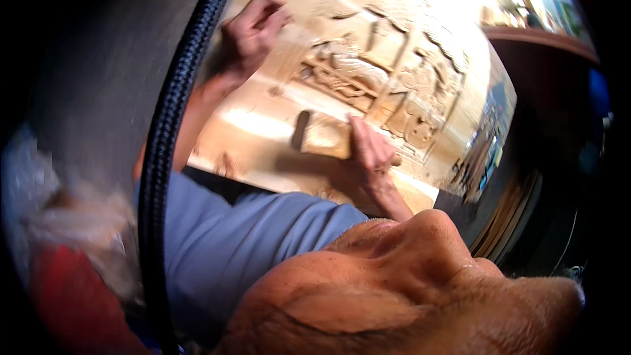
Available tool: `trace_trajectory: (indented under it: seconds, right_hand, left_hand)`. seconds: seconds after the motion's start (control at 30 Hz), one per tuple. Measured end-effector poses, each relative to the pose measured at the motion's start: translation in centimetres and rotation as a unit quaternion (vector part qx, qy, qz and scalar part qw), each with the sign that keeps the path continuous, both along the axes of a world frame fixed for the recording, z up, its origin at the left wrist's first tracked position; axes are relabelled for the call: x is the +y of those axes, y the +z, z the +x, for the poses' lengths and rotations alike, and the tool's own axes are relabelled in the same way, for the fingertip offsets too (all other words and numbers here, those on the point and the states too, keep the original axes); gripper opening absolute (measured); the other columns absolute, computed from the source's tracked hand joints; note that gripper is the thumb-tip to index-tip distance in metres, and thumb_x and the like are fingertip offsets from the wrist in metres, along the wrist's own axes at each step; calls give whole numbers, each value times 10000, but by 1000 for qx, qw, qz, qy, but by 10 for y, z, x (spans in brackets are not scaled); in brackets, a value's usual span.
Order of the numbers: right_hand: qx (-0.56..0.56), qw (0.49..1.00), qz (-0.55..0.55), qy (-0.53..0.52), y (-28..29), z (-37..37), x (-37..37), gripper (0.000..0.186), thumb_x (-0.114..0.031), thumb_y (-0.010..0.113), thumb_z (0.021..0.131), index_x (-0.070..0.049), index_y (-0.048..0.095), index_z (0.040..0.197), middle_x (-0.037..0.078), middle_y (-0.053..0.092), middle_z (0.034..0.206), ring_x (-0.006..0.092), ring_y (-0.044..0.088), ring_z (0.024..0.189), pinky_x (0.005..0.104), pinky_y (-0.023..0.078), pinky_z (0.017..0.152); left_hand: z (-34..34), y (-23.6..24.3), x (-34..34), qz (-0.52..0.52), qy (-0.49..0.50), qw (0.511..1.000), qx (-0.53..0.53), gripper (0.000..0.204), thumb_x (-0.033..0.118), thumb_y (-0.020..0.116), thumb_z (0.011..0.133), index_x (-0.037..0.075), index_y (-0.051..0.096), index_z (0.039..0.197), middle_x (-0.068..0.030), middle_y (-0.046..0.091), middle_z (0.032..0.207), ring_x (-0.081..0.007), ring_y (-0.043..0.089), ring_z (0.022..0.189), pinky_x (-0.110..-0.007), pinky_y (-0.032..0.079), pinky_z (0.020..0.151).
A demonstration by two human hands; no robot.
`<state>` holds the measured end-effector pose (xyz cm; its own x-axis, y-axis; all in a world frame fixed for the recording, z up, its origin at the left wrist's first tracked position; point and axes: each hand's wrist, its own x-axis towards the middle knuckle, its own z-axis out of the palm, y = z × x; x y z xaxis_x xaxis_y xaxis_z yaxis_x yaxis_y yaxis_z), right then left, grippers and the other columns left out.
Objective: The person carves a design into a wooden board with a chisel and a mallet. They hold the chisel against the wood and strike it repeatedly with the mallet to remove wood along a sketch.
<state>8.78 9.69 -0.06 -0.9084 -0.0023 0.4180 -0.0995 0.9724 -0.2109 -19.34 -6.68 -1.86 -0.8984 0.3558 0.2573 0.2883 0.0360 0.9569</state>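
Note:
A pale wooden panel (256, 92) lies in front of me. Carved relief figures (351, 69) cover its middle and right. My right hand (373, 151) grips the handle of a wooden mallet (327, 135), whose blocky head points left over the panel's near part. To the far left, my left hand (252, 34) is closed above the plain wood, its fingers curled in. A small dark bit shows at its fingertips, but what it holds is blurred and cannot be made out.
Several hand tools (478, 161) lie in a cluster right of the panel. Beyond them are stacked boards (505, 217) and a brown shelf (545, 41) with things on it. A black braided cable (172, 102) crosses the left side. Clear plastic and a red thing (75, 289) are at lower left.

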Motion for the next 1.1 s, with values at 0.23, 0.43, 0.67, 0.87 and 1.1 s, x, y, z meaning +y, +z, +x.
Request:
trace_trajectory:
  seconds: [0.23, 0.43, 0.67, 0.87, 1.1]
  right_hand:
    - [-49, 995, -65, 52, 16, -6, -13, 556, -360, 806, 844, 22, 665, 1223, 187, 717, 1111, 289, 711, 877, 382, 585, 750]
    - [-60, 994, -80, 48, 22, -6, -9, 620, -520, 702, 891, 12, 665, 1207, 166, 702, 1114, 306, 698, 914, 402, 576, 785]
    - [12, 991, -125, 37, 24, -6, 2, 497, -459, 693, 935, -1, 700, 1128, 147, 725, 1041, 284, 724, 877, 379, 574, 743]
    - [16, 982, -190, -3, 46, 2, 4, 398, -354, 829, 847, -51, 725, 1083, 47, 737, 802, 210, 722, 688, 337, 547, 629]
    - [104, 982, -155, -23, 39, -5, -7, 329, -251, 888, 765, -75, 726, 991, 23, 679, 699, 181, 682, 616, 313, 512, 539]
  left_hand:
    - [3, 14, 1, -26, -14, 999, -43, 105, 89, 651, 1027, 7, 672, 1088, -26, 741, 905, -73, 683, 817, -245, 601, 758]
    - [4, 6, 1, -24, -11, 999, -39, 119, 108, 651, 1034, 12, 669, 1102, -31, 741, 919, -76, 683, 823, -253, 612, 742]
    - [23, 39, 8, -80, -33, 899, 430, 196, -17, 757, 893, 14, 750, 1086, -141, 751, 858, -288, 742, 759, -431, 631, 826]
    - [76, 71, 6, -109, -229, 811, 527, 368, 12, 683, 832, 121, 783, 1169, -47, 644, 851, -201, 676, 783, -454, 612, 945]
    - [93, 75, 4, -66, -266, 765, 583, 284, 47, 705, 830, 91, 790, 1097, -34, 585, 796, -183, 610, 727, -439, 633, 920]
